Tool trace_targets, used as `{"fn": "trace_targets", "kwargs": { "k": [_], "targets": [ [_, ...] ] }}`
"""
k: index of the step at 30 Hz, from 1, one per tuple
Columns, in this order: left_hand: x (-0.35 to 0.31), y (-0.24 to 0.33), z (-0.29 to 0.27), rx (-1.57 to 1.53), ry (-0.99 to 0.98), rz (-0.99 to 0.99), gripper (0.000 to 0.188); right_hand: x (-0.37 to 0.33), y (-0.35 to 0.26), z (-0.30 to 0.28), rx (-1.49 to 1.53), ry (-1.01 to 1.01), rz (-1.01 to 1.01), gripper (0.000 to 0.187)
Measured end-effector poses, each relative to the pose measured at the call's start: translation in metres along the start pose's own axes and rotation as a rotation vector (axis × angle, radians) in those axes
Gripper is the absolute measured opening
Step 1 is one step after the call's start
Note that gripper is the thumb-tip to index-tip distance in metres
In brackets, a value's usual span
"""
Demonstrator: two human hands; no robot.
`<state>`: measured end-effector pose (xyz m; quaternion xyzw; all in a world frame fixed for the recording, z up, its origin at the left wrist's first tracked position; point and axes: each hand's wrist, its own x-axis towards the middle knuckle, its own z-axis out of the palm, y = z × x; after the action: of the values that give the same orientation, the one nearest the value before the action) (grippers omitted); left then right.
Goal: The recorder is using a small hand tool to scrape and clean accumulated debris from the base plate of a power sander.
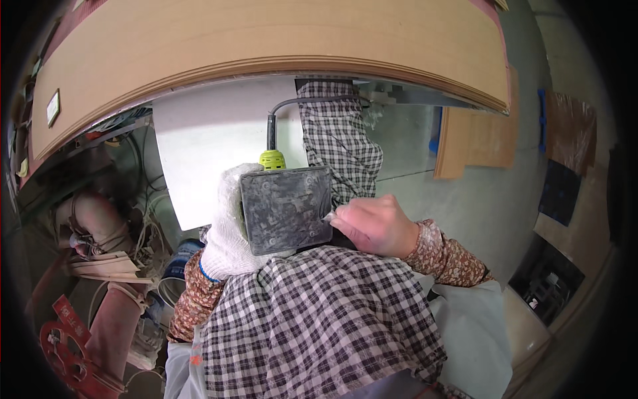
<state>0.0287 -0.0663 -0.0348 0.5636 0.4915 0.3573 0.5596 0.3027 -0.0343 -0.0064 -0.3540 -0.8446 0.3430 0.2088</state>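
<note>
Clamping the upturned sander (286,211) in our gloved left hand (227,239) before our checked apron (319,319), we pinch a pale bit (328,217) in our right hand (377,226), also before that apron

Red plate (71,320) at lower left, tilted, with pale characters in a single row along its length, just beside a red wheel (61,352) with openings. White label (53,108), rectangular, dark-edged, on the top tan board (266,33) near its left end, with any print too small to read. Small orange mark (196,360) on pale cloth (178,369) at lower left, too blurred to tell as lettering.
</note>
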Motion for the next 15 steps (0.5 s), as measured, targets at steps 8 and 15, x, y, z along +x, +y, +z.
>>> {"fn": "trace_targets", "kwargs": {
  "k": [8, 15],
  "targets": [
    [-0.001, -0.002, 0.005, -0.029, 0.031, -0.066, 0.102, -0.002, 0.003, 0.006, -0.039, -0.001, -0.004, 0.021],
    [0.000, -0.002, 0.001, -0.102, 0.009, -0.060, 0.102, 0.007, 0.004, 0.006, 0.024, 0.124, -0.025, 0.021]
  ]
}}
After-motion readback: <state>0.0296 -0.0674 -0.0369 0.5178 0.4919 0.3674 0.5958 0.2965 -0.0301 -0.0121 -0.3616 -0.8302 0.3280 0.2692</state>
